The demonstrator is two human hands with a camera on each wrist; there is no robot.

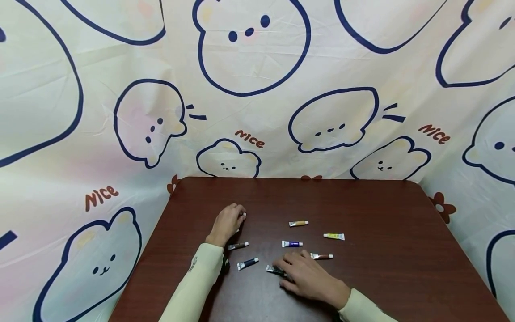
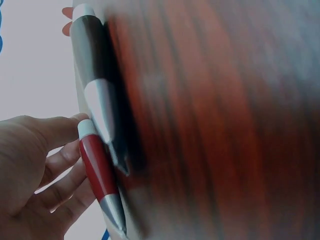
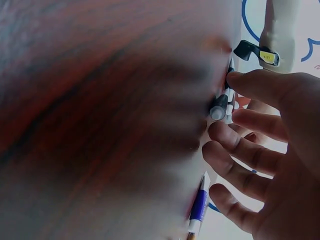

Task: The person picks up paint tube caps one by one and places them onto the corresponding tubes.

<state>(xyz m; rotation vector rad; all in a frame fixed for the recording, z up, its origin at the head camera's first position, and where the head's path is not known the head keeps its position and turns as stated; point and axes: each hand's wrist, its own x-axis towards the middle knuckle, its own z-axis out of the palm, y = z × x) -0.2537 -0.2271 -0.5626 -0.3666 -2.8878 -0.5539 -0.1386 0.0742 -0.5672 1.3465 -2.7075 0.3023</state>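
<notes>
At the left of the table my left hand (image 1: 226,224) pinches a small red paint tube (image 2: 99,162) by its white cap end, fingers curled. In the left wrist view a dark paint tube (image 2: 90,50) lies close beside it. My right hand (image 1: 309,277) is over a black paint tube (image 1: 274,270), with loosely spread fingers. The right wrist view has the black tube's grey cap end between thumb and index finger, and I see no firm hold. Just beyond the right hand lie a violet-blue tube (image 1: 291,244) and a reddish-brown tube (image 1: 322,256).
Nearer than the left hand are a dark brown tube (image 1: 238,246) and a dark blue tube (image 1: 247,264). An ochre tube (image 1: 298,223) and a yellow tube (image 1: 334,236) lie farther right on the brown table (image 1: 382,214). A patterned cloth (image 1: 249,112) hangs behind.
</notes>
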